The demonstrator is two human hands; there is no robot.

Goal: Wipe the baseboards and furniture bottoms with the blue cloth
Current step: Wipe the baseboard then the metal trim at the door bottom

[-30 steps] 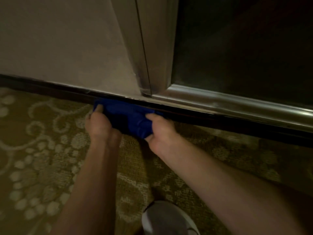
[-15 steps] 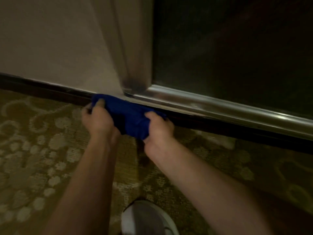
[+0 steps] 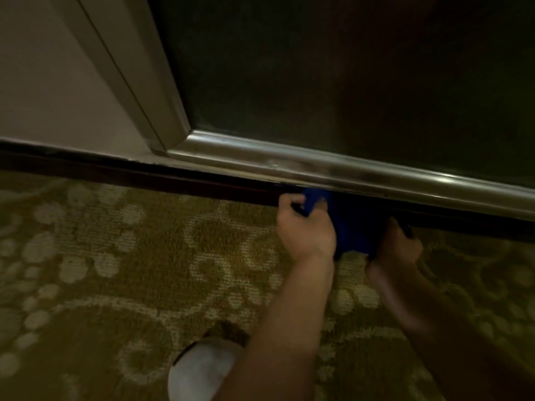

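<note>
Blue cloth [image 3: 351, 227]: bunched between the two hands and pressed against the dark baseboard, to the right of the scene's middle; held stretched, so that a broad face is likely offered to the strip.
Left hand [image 3: 305, 227]: placed at the cloth's left end; its fingers [image 3: 289, 201] are curled round a fold of the cloth, apparently so that the cloth is kept from slipping along the strip.
Right hand [image 3: 395, 247]: set at the cloth's right end, in shadow; the fingers are curled over the cloth's edge, though the detail of the grip cannot be made out.
Baseboard [image 3: 173, 180]: a dark glossy strip run from left to right along the foot of the wall, just below the metal frame; contact with the cloth is made beneath the frame's lower rail.
Metal frame [image 3: 318, 166]: a brushed rail bordering a dark panel [image 3: 347, 68], far right.
Wall [image 3: 43, 82]: pale, far left.
Carpet [image 3: 115, 270]: patterned olive and cream, met by the baseboard's lower edge.
Shoe [image 3: 199, 371]: a white toe, seen near, at the bottom edge.
Step in hand: judged to be wiping along the baseboard; the strip to the right is judged still to be covered.
</note>
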